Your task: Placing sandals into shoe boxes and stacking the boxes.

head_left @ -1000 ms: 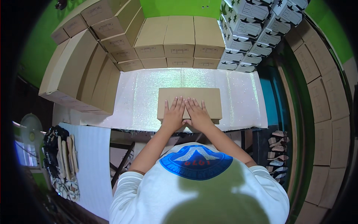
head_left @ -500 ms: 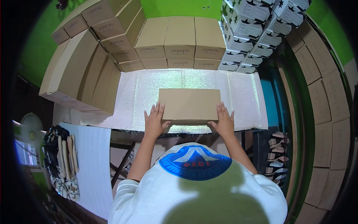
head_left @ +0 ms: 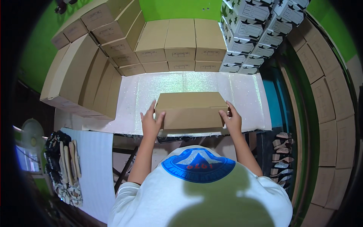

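A closed brown cardboard box (head_left: 192,118) is over the middle of the table, its long front side tilted into view. My left hand (head_left: 152,120) grips its left end, thumb on the front side and fingers around the far part of that end. On the opposite end, my right hand (head_left: 232,119) holds it the same way, with the thumb at the front corner. Some fingertips are hidden behind the box ends. Beneath the box spreads a glittery white table covering (head_left: 143,89); whether the box touches it, I cannot tell.
Brown boxes (head_left: 180,38) are stacked along the back and left (head_left: 72,75). White star-patterned boxes (head_left: 245,32) rise at the back right. Shoes (head_left: 281,155) line a dark rack at right. Strappy footwear pieces (head_left: 66,162) lie on a white surface (head_left: 94,166) at left.
The box has tipped so its front side shows more. My hands have shifted from resting at its near corners to gripping both ends.
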{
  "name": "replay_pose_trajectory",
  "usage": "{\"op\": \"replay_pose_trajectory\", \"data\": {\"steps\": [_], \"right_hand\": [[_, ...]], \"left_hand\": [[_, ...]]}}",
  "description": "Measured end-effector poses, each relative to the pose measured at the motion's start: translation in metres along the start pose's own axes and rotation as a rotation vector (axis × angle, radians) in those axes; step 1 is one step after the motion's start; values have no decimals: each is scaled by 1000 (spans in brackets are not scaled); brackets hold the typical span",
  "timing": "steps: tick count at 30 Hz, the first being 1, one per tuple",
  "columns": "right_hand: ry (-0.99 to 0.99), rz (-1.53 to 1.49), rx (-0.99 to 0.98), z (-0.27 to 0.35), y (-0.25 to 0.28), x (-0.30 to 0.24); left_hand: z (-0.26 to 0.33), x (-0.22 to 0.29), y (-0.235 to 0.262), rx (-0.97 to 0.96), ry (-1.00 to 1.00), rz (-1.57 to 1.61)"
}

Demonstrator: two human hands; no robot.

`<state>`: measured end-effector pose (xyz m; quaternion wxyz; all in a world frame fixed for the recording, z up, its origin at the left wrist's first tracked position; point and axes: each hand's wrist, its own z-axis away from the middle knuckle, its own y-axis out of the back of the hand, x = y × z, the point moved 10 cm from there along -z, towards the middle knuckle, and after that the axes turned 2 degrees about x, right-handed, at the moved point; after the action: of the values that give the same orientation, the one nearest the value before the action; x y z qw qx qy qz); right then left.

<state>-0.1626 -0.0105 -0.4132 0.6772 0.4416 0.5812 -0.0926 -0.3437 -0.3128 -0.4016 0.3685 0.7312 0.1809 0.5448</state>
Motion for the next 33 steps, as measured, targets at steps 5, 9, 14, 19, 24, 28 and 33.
{"op": "replay_pose_trajectory", "data": {"steps": [5, 9, 14, 19, 24, 28, 33], "right_hand": [[126, 200, 58, -25, -9, -29], [649, 703, 209, -23, -32, -72], [639, 549, 86, -49, -41, -69], [453, 478, -100, -84, -55, -60], [424, 451, -121, -95, -60, -56], [478, 536, -105, -85, -57, -56], [557, 698, -143, -53, -53, -60]], "left_hand": [[-33, 9, -9, -14, 69, -42], [-43, 41, -9, 238, -290, -257], [-64, 55, -25, 185, -399, -324], [-97, 50, -37, 44, -299, -272], [-110, 42, -44, -6, -248, -280], [-99, 45, -45, -55, -264, -276], [-55, 62, -33, 9, -549, -406]]}}
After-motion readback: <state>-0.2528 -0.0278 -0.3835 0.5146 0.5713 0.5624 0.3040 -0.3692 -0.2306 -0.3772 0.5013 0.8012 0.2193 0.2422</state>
